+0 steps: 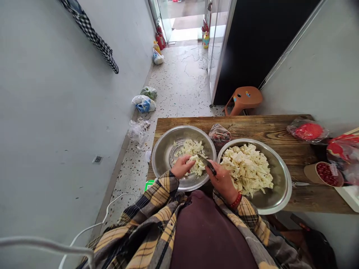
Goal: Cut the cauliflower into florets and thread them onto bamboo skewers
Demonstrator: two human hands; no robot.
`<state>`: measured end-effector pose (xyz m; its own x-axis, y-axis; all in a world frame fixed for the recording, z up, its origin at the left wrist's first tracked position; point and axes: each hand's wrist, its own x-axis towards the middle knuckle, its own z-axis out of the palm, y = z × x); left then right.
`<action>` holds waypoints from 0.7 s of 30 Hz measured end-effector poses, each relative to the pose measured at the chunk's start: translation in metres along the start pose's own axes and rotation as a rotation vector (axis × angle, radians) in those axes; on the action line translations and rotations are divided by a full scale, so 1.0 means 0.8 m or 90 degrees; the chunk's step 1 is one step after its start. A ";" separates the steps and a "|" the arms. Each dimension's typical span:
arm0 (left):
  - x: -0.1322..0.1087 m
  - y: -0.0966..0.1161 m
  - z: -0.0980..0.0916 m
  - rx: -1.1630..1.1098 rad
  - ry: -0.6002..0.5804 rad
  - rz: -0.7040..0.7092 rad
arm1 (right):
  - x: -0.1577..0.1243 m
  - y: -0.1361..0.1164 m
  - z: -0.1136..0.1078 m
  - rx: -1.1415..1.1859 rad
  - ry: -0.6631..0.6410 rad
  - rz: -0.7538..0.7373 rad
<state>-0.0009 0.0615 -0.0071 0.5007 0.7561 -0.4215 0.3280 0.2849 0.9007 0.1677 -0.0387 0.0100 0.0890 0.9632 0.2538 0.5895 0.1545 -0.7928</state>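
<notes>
My right hand [223, 182] is closed round the dark handle of a small knife [205, 161], its blade pointing up and left over the left steel bowl [162, 157]. My left hand [183, 167] pinches a pale cauliflower piece [192, 160] close to the blade. Small cut cauliflower bits [193, 146] lie in the bottom of that bowl, below both hands. Beside it, touching or nearly so, a second steel bowl [282, 186] holds a heap of larger cauliflower florets [248, 166]. My right forearm passes in front of this bowl's near left rim.
Both bowls stand on a wooden table [266, 125]. A bagged reddish bundle [220, 133] sits behind them. To the right are a red item in plastic [308, 130], a paper tub of red contents [328, 174] and another blade [300, 184]. An orange stool [246, 96] stands beyond the table; bags [144, 103] line the left wall.
</notes>
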 end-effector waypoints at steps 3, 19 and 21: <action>-0.010 -0.003 0.001 0.072 0.003 0.016 | 0.004 -0.016 0.004 -0.031 -0.022 -0.042; -0.032 -0.006 -0.014 0.295 -0.029 0.236 | 0.011 -0.015 0.011 -0.058 -0.217 -0.159; -0.033 -0.007 -0.016 0.289 -0.029 0.233 | 0.011 -0.015 0.014 -0.043 -0.234 -0.172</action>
<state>-0.0263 0.0478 0.0006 0.6765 0.7290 -0.1039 0.4325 -0.2793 0.8573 0.1526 -0.0294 0.0161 -0.3584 0.9066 0.2228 0.6046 0.4072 -0.6846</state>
